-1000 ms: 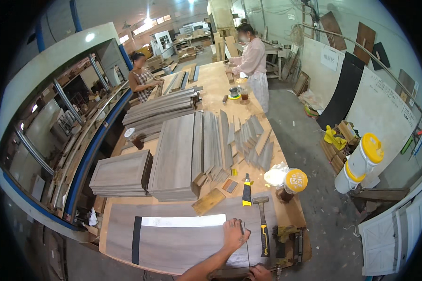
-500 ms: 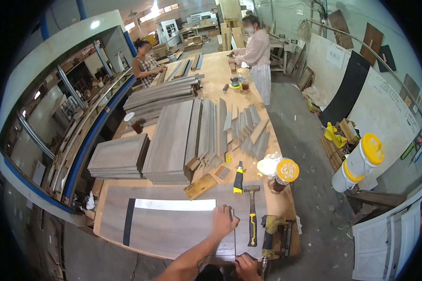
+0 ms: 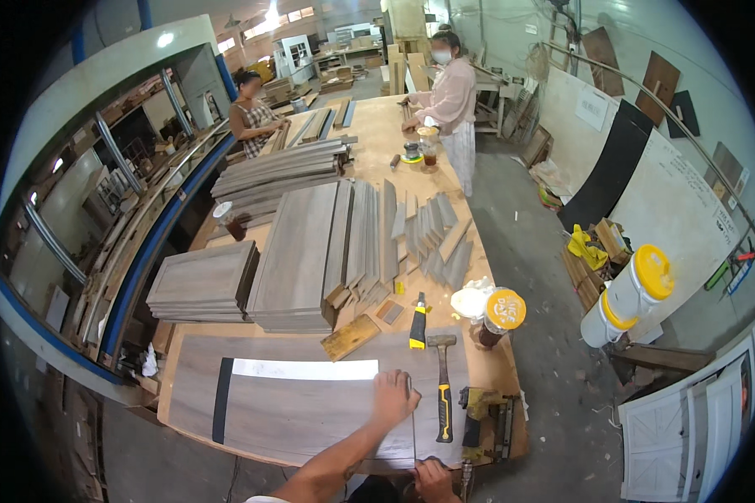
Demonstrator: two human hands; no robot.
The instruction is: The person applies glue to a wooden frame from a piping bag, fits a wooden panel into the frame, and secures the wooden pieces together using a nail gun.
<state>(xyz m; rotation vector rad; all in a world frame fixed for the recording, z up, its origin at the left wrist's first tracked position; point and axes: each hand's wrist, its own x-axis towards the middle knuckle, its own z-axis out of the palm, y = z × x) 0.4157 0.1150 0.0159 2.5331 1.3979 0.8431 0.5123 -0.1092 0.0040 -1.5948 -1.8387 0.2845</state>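
A grey wood-grain panel (image 3: 310,423) lies across the near end of the table. My left hand (image 3: 394,397) presses on it with fingers bent around the far end of a thin dark strip (image 3: 414,432). At the strip's near end, by the panel's front edge, my right hand (image 3: 436,480) is closed with curled fingers. What exactly this strip is cannot be made out. Left of my hands, a white flat strip (image 3: 302,369) meets a black strip (image 3: 222,401) at a corner. A hammer (image 3: 445,390) with a black-and-yellow handle lies to the right.
A nail gun (image 3: 486,419) lies at the right corner. Beyond the panel are a utility knife (image 3: 418,325), a wood block (image 3: 350,337), a lidded drink cup (image 3: 503,314) and stacked grey boards (image 3: 298,251). Two people, one in pink (image 3: 453,92), stand farther along the table.
My view has shifted slightly, moving the scene a little left in the picture. Both hands keep their places at the thin dark strip. The person in pink leans slightly differently.
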